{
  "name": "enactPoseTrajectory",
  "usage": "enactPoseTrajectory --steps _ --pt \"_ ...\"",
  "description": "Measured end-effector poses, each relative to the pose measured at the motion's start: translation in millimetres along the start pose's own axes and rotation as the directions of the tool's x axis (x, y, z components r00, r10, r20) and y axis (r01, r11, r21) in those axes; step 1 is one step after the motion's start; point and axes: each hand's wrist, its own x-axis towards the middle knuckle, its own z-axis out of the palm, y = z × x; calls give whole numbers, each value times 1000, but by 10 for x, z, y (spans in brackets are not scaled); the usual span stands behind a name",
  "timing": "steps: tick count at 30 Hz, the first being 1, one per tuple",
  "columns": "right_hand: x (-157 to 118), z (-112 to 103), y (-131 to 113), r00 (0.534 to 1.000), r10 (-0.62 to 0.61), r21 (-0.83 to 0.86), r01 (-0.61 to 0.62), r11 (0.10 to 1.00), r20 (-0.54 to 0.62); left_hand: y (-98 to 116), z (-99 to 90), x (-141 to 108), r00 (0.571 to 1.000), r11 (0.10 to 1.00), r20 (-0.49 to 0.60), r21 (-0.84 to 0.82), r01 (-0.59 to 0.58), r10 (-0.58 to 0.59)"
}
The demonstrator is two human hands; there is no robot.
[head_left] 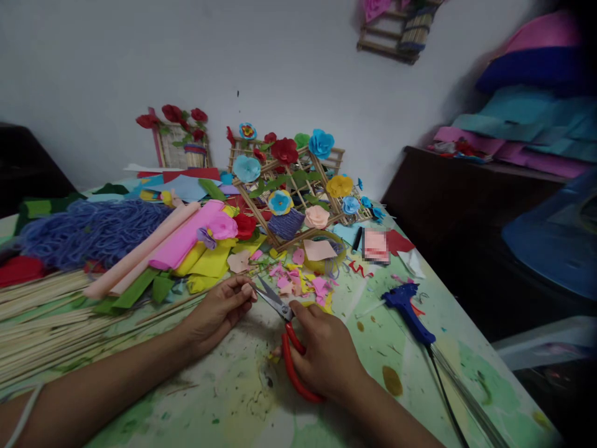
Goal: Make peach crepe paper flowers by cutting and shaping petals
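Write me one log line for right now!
right hand: holds red-handled scissors, blades parted | left hand: fingertips pinched near blade tips, anything held unclear | blue glue gun: lies on table

Whether the bunched fingertips of the left hand [228, 308] hold anything is too small to tell, and the right hand [329, 348] covers part of the red handles of the scissors [291, 370], while both forearms run out of view. The top edge cuts off the wall hanging [389, 50], the left edge the pale sticks [41, 339], the right edge the cloth stack [527, 112] and blue chair [555, 227], and the bottom edge the glue gun's cord [439, 379]. Pixelation blurs the small pink packet [375, 245] past reading.
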Motion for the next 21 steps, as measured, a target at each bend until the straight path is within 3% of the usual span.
enactPoseTrajectory --steps 21 --pt "24 32 15 999 -13 -68 15 998 33 52 66 -61 997 995 63 -90 46 -41"
